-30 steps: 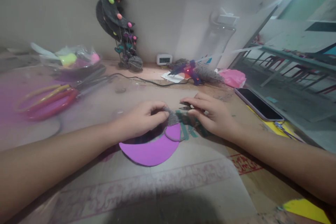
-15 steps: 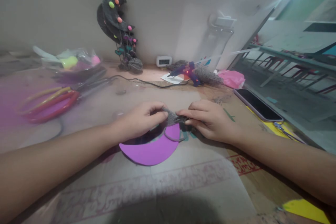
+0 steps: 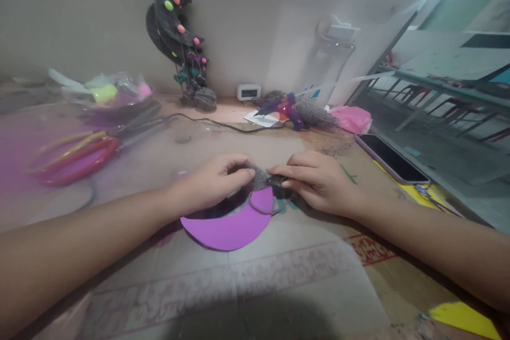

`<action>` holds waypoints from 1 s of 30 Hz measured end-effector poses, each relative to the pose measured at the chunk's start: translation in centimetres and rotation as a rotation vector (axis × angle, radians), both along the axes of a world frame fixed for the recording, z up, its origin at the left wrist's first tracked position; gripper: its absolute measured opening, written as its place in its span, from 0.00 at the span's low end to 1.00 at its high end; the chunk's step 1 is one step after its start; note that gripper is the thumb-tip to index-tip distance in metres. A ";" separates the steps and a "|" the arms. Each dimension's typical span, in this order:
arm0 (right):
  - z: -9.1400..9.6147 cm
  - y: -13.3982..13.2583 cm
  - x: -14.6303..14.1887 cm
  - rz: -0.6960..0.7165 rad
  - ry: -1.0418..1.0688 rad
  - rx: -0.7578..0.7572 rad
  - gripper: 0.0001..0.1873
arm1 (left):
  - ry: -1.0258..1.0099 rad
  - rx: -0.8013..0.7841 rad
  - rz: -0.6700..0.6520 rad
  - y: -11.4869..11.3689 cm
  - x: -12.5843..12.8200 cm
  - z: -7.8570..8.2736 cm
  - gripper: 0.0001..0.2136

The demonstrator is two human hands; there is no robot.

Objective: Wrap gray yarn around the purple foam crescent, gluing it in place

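A purple foam half-disc [image 3: 229, 226] lies flat on the table in front of me. At its upper edge sits a grey yarn-wrapped piece [image 3: 261, 176] with a loose strand looping down over the purple. My left hand [image 3: 213, 180] is curled over the left end of that grey piece and presses it down. My right hand [image 3: 319, 178] pinches the right end of it between thumb and fingers. Thin teal strips [image 3: 289, 203] lie partly hidden under my right hand.
Red and yellow scissors [image 3: 75, 154] lie at the left. A plastic bag of foam bits [image 3: 105, 93], a dark decorated ornament [image 3: 177, 32], a small clock [image 3: 249, 92] and a lit purple glue gun [image 3: 281, 106] with its cord stand behind. A phone [image 3: 392, 158] lies right.
My right hand has slid left from the teal strips and closed on the right end of the grey yarn piece. My left hand has stayed in place.
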State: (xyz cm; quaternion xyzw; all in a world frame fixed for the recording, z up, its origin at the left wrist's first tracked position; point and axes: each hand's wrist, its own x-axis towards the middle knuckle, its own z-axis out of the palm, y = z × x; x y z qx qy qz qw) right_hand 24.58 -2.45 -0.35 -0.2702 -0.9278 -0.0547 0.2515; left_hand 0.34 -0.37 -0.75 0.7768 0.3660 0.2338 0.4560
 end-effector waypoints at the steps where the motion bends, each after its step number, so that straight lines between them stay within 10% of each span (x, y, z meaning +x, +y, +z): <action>1: 0.0 0.0 0.0 -0.005 0.004 0.004 0.14 | -0.001 0.000 -0.002 0.0 0.0 0.0 0.08; 24: 0.0 0.1 0.2 -0.012 -0.073 0.152 0.13 | 0.036 0.019 -0.003 0.1 0.0 0.1 0.09; 30: 0.2 0.0 0.2 -0.091 0.071 -0.052 0.15 | 0.022 0.002 -0.009 0.0 0.0 0.0 0.09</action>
